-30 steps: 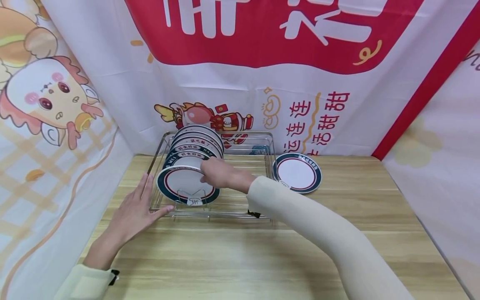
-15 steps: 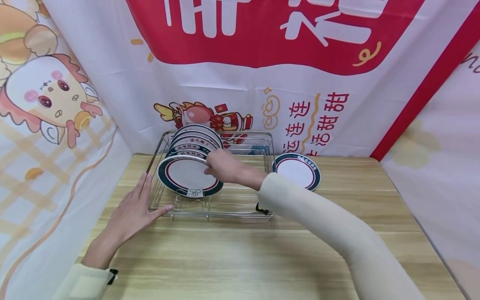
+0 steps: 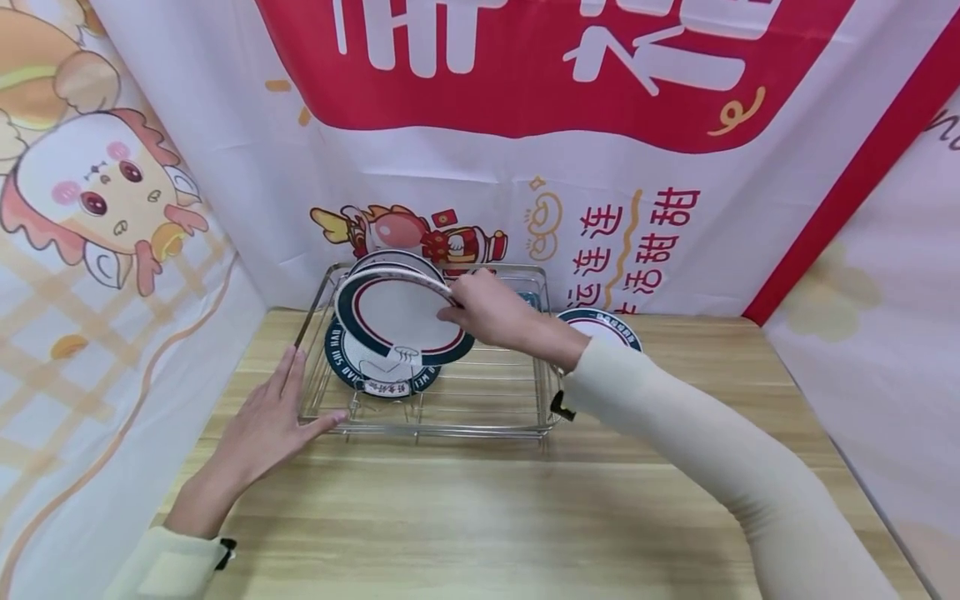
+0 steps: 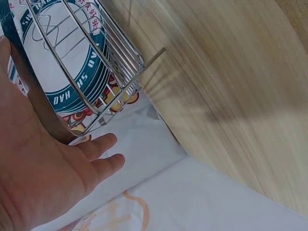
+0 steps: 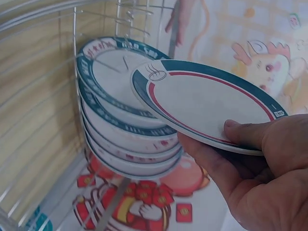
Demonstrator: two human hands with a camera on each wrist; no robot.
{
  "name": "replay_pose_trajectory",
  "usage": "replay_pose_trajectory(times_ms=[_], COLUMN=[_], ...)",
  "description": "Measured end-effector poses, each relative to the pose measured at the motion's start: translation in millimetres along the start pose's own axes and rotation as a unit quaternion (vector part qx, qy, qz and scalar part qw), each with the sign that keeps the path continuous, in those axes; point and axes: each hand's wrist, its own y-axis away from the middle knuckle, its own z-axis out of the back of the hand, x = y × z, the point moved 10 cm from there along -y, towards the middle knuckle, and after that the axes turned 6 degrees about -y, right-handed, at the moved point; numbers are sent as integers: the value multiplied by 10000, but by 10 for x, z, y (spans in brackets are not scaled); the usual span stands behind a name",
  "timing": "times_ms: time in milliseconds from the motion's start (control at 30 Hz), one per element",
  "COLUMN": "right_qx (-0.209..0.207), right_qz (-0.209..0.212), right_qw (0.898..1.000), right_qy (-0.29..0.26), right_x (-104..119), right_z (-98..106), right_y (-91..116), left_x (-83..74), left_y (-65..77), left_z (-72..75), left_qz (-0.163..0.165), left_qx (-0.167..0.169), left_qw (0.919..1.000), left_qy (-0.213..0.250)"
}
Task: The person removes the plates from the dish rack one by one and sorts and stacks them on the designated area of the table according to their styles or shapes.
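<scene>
My right hand [image 3: 495,310] pinches a white plate [image 3: 405,312] with a dark green rim and red ring by its right edge. The plate is raised and tilted over the wire dish rack [image 3: 480,430]. In the right wrist view the thumb lies on its face and the fingers are underneath. Several similar plates [image 5: 125,86] stand in a row in the rack's left part, partly hidden by the held one. My left hand [image 3: 266,417] rests against the rack's front left corner, fingers straight along the side and thumb spread over the front; the left wrist view shows its fingers [image 4: 108,166] extended.
Another green-rimmed plate [image 3: 600,327] lies at the right of the rack, partly covered by the right sleeve [image 3: 675,425]. The wooden table [image 3: 480,517] meets a printed cloth backdrop [image 3: 420,158] behind the rack and printed cloth [image 3: 112,333] at the left.
My right hand has lifted the front plate out of its slot, up and to the right, uncovering the plate behind it. My left hand has stayed at the rack's corner.
</scene>
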Motion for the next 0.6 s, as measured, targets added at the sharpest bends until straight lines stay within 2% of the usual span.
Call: replay_pose_trajectory(times_ms=[233,367,467,600], right_qx=[-328,-656,-885,-1146], right_qz=[-468,-559,-626,-980], right_qw=[9981,9961,9940,9885], right_qy=[-214,-196,-140,-103], right_x=[-222,-362,-493,-730], right_z=[451,709,875,1081], right_y=[189,312,405,537], left_x=[-7,-22,-22,-5], left_y=[-17,-21,-15,-6], left_z=[10,10,9,-5], left_qz=[15,-44,-62,-51], left_qx=[28,-1,-24,-29], left_qw=[10000,10000,10000,10000], left_qy=[4,-4,11,41])
